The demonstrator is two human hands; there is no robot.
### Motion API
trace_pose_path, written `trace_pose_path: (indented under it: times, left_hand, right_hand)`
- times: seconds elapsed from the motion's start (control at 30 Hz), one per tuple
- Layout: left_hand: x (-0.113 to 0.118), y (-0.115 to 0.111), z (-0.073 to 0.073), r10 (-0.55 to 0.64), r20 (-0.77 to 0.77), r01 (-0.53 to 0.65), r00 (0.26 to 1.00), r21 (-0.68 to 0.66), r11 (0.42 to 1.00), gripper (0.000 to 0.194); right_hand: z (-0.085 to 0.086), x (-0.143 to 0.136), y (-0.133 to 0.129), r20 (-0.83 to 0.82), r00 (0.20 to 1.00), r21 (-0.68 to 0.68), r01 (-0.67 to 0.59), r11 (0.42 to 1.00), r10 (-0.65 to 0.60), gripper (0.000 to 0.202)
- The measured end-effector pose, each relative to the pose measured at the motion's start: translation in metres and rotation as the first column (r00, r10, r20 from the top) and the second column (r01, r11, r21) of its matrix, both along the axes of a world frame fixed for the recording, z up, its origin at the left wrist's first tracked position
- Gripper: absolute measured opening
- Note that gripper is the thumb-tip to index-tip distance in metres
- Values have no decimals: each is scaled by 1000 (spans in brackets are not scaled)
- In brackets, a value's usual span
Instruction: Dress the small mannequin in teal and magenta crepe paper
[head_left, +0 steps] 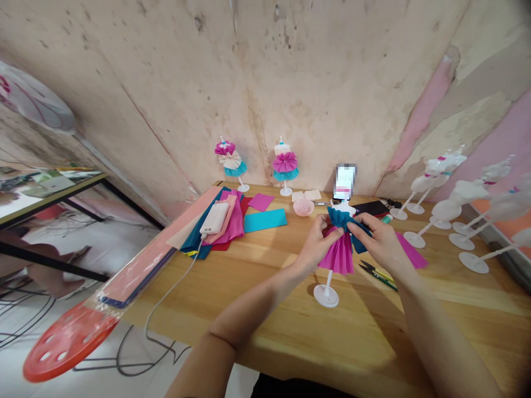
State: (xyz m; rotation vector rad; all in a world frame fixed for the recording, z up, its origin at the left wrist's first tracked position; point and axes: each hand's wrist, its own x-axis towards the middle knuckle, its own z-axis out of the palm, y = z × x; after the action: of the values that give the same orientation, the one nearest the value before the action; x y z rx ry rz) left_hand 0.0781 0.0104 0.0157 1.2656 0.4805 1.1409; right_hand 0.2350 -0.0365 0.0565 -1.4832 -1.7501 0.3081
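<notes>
A small white mannequin stand (326, 296) stands on the table before me, dressed in a pleated magenta paper skirt (338, 254). Around its chest lies gathered teal crepe paper (339, 218). My left hand (318, 243) pinches the teal paper's left side, thumb at the front of the bodice. On the other side, my right hand (375, 237) grips the loose end of the same paper between thumb and fingers. Green-handled thread snips (379, 276) lie under my right wrist. A magenta paper piece (410, 251) rests to the right of that hand.
Two dressed mannequins (285, 166) stand by the wall, and several bare white ones (450, 207) at right. A pink bead bowl (303, 207), a propped phone (344, 181), a turquoise paper strip (265, 220) and a white power bank (214, 218) on stacked paper occupy the table. Its cable (170, 290) hangs over the edge.
</notes>
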Motion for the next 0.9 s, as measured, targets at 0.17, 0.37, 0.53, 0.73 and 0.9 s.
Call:
trace_pose_path:
  times: [0.17,0.37,0.53,0.73,0.9]
  left_hand:
    - [0,0,-1,-6,6,6,1000,7,1000,38]
    - [0,1,-2,-5,7,5,1000,9,1000,38]
    - [0,1,-2,-1,12,0,1000,19,1000,35]
    - [0,1,-1,6,-6,-5,1000,7,1000,34]
    - [1,2,-4,6,-7,-6,1000,6,1000,35]
  right_hand:
    - [0,-3,-1,-1,1000,28,27,999,-27,21]
    - [-2,-6,0,41,997,58,67,996,-70,18]
    - [-5,-8,0,94,989,103,104,989,-114,16]
    - [-6,-10,0,108,986,125,114,986,-127,15]
    - [-7,-9,2,120,984,121,116,986,-131,15]
